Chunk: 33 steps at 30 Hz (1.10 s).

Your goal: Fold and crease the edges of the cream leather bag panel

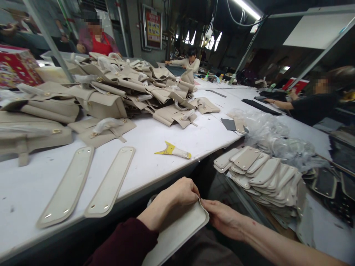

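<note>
So the fingertips [195, 195] of the left hand [174, 199] are curled in tight and pinching the rounded top corner of a beige panel [177, 231], low in the middle of the frame. The right hand [222, 218] comes in from the lower right and its fingertips [204, 202] are closed on that same corner, so the two hands are basically touching there. The panel lies flat under the left wrist and slants down toward the bottom edge, off the table and closer to the camera than the table's front edge. Left arm has a maroon sleeve [124, 244], right forearm is bare.

Going outward: just right of the hands is a fanned-out stack of matching panels [263, 177], with crumpled clear plastic [277, 140] behind it. Above the hands is the white table [155, 136]. A yellow scraper [173, 150] lies near its front edge, and two long beige strips [68, 184] sit side by side at lower left, with metal studs at the ends. Further back, upper left to centre, is a big heap of beige bags [111, 88].

Other folks around: a person in a red apron [97, 40] at upper left, a person in a light top [191, 61] at the far end of the table, and a person in black [313, 103] at the right edge
</note>
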{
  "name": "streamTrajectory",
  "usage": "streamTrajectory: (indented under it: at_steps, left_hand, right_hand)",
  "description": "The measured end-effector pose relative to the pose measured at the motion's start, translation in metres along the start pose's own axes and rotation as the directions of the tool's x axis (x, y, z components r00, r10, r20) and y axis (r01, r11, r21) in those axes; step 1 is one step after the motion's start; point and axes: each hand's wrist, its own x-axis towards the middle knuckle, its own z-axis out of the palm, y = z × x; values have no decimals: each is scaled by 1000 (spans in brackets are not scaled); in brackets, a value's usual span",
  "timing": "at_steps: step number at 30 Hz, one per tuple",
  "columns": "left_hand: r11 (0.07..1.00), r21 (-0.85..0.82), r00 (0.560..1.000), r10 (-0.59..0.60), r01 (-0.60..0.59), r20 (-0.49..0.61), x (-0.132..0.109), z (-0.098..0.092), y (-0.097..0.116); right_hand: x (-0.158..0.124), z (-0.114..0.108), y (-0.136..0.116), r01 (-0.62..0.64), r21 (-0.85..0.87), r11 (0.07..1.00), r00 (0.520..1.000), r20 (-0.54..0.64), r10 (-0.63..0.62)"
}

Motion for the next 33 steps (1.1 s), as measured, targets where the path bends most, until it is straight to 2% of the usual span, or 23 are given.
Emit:
streamTrajectory:
  at_steps: [3, 6, 9, 12, 15, 17, 18, 20, 22, 24, 27, 30, 31, 33]
  left_hand:
    - [1000, 16, 1000, -8, 8, 14, -2, -5, 3]
    - [1000, 29, 1000, -13, 13, 7, -14, -12, 5]
    - [999, 36, 999, -7, 8, -32, -42, -19, 7]
    - [995, 57, 982, -69, 79, -174, -87, -21, 1]
    - [980, -57, 903, -197, 190, -382, -143, -14, -19]
    - [941, -279, 817, -311, 192, -486, -182, 1, -37]
    - [890, -423, 766, -392, 174, -510, -200, 11, -46]
    - [717, -690, 655, -569, 100, -497, -229, 36, -59]
    - [544, -839, 553, -699, 1, -453, -246, 63, -63]
    - [440, -893, 485, -764, -91, -425, -249, 85, -58]
    - [378, -905, 459, -781, -194, -424, -239, 104, -45]
    - [399, -895, 455, -772, -196, -444, -233, 107, -41]
    - [443, -884, 442, -770, -150, -461, -233, 105, -42]
    - [604, -797, 393, -736, 14, -551, -233, 98, -43]
  right_hand:
    - [-1, 5, -3, 7, -108, 994, 1000, -4, -8]
    - [0, 7, -6, 28, -283, 959, 1000, 7, -28]
    - [3, 7, -11, 15, -483, 875, 1000, -16, -27]
    - [6, 8, -20, -46, -683, 729, 998, -58, 8]
    - [8, 12, -31, -95, -800, 593, 995, -79, 52]
    - [9, 15, -37, -122, -841, 527, 992, -91, 85]
    - [10, 16, -40, -134, -858, 496, 990, -97, 99]
    - [10, 17, -43, -144, -881, 452, 987, -96, 126]
    - [11, 16, -45, -125, -868, 481, 988, -64, 143]
    - [11, 14, -43, -112, -815, 569, 987, -23, 162]
    - [13, 7, -37, -96, -712, 695, 979, 57, 194]
    - [17, 0, -29, -63, -600, 798, 973, 140, 183]
    - [20, -2, -27, -64, -555, 829, 969, 163, 184]
    - [27, -8, -23, -88, -444, 892, 953, 223, 205]
